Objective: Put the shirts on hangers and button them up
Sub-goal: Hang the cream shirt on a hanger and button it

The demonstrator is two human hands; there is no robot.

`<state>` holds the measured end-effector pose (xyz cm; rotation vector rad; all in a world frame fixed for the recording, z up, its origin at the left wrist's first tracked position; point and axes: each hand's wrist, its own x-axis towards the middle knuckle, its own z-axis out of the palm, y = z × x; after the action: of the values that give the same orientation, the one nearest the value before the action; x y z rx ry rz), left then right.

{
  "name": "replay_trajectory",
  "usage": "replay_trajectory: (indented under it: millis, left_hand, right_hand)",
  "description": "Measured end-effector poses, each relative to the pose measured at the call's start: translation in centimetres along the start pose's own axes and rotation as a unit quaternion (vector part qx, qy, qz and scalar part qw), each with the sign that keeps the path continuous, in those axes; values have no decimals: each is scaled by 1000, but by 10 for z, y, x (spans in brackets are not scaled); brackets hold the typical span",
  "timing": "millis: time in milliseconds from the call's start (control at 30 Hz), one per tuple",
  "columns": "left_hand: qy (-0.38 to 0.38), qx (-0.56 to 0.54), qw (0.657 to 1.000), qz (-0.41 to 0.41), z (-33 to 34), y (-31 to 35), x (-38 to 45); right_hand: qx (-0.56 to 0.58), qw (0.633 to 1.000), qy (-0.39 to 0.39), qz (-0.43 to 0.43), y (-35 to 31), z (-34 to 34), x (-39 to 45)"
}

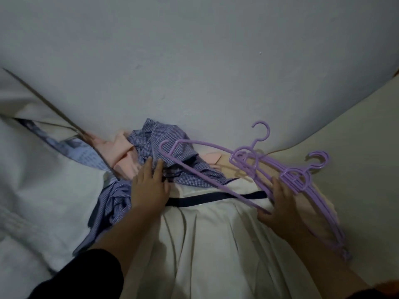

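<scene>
A: Where are the shirts?

B: A crumpled blue-checked shirt [164, 156] lies just above the middle of the view, bunched against the pale wall [194, 61]. Part of it trails down toward 7 o'clock, past the left wrist. A pink shirt [124, 154] is under it, showing at its 9 o'clock side, with another pink corner poking out at 3 o'clock.

A: And the left hand?

B: The left hand [150, 186] rests flat on the checked shirt, fingers straight and together, pointing to 12 o'clock. It presses on the cloth and is not curled round anything. A black sleeve [86, 275] covers that arm.

A: The hangers?

B: A bundle of purple plastic hangers [298, 180] lies at 3 o'clock, with 3 hooks sticking up toward 1 o'clock. How many hangers are in the bundle, I cannot tell. 1 purple hanger [194, 167] is swung out to the left, lying across the checked shirt.

A: Does the right hand have them?

B: The right hand [280, 206] grips the bundle at its middle, fingers curled over the bars and thumb at the lower bar of the swung-out hanger.

A: What is below the hands?

B: A cream pleated cloth [205, 244] spreads down to 6 o'clock, crossed by a dark navy band [216, 197] running between the 2 hands. White bedding [43, 190] fills the 9 o'clock side.
</scene>
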<state>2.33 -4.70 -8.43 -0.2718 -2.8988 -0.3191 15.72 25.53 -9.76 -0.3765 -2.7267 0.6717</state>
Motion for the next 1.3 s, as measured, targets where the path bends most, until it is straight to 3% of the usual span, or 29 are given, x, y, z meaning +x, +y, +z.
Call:
replay_trajectory:
  millis: [167,400,533,767,933,1300]
  left_hand:
    - [39,-73,997,-3,-10,-26,-49]
    - [61,-92,994,-25,-23,-35,-68]
    - [-18,-118,985,-122,-30,-29,-78]
    - [-100,-284,948,-100,-52,-15,-77]
    - [-191,-237,947,-103,-73,-9,-68]
    - [-11,-244,964,-105,-116,-19,-51]
  right_hand:
    - [-63,994,-86,-16,11,-3,-12]
    - [-92,988,-110,-55,10,-26,-25]
    - [-93,986,-127,-51,8,-33,-31]
    - [-85,986,-137,-44,7,-45,-44]
    - [-97,984,-147,-37,5,-52,-51]
    - [-153,976,-151,-24,-9,-49,-51]
